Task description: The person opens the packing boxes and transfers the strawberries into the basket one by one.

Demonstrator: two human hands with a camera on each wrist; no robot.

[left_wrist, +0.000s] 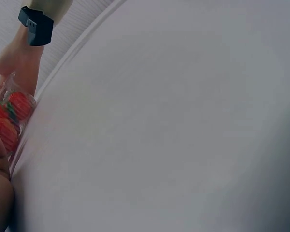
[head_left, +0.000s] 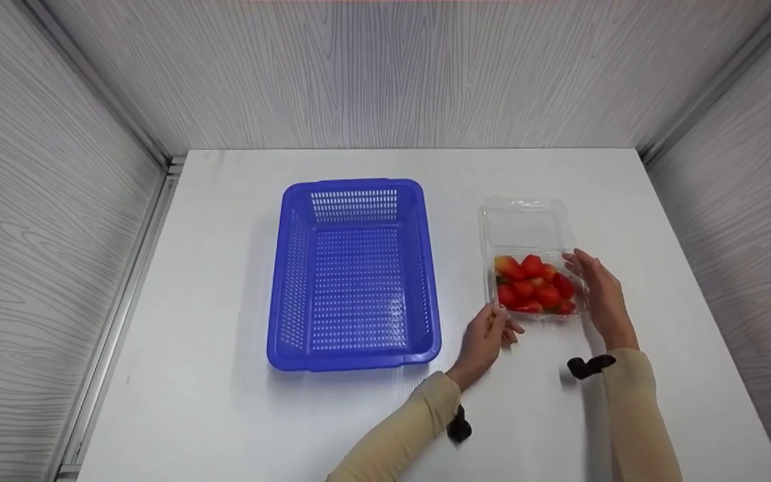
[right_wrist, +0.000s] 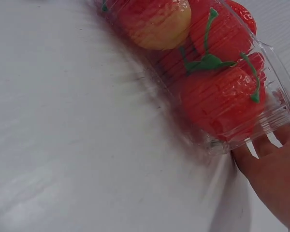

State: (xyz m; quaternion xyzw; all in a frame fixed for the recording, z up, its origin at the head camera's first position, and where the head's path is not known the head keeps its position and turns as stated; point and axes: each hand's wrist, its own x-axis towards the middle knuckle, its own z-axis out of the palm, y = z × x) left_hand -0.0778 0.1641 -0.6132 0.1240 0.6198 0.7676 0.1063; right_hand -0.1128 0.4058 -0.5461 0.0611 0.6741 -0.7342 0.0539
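Right of centre, the left hand (head_left: 482, 341) seemingly pinches a plastic clamshell (head_left: 526, 227) of strawberries (head_left: 523, 288), the relaxed right hand (head_left: 606, 298) alongside.

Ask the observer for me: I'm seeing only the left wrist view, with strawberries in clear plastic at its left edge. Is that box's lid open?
Observer: Yes, the head view shows the lid open, on the far side of the strawberries.
Operator: What stands left of the box?
Observer: A blue basket, in the head view.
Operator: Are all the strawberries red all over?
Observer: No, one strawberry is partly yellow.
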